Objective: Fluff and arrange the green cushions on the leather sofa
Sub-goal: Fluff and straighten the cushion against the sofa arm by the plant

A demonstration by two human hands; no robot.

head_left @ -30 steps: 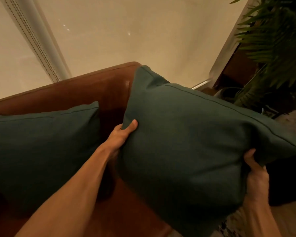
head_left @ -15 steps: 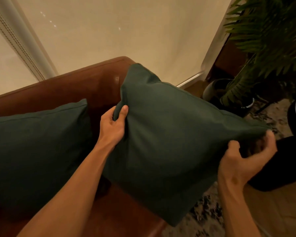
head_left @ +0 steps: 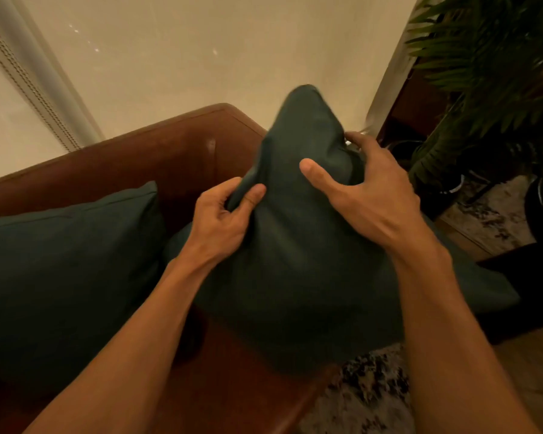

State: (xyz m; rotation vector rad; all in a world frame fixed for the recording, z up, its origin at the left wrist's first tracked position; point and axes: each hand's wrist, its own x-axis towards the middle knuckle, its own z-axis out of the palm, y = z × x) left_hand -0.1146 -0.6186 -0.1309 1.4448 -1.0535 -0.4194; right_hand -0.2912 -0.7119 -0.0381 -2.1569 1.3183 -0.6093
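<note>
I hold a dark green cushion [head_left: 301,277] above the right end of the brown leather sofa [head_left: 170,151], one corner pointing up. My left hand [head_left: 226,214] pinches a fold of its fabric on the left side. My right hand [head_left: 364,189] clasps the upper part from the right, thumb pressed on the front and fingers wrapped behind. The cushion is squeezed narrow near its top. A second green cushion [head_left: 60,270] leans upright against the sofa back on the left, untouched.
A pale wall [head_left: 201,51] rises behind the sofa. A potted palm [head_left: 489,73] stands close on the right beside the sofa's end. A patterned rug [head_left: 367,396] covers the floor at lower right. A dark object [head_left: 539,296] sits by the right edge.
Both hands have moved inward and up the cushion, squeezing it from wide and flat into a narrow peak. My right hand shifted from the right corner to the top.
</note>
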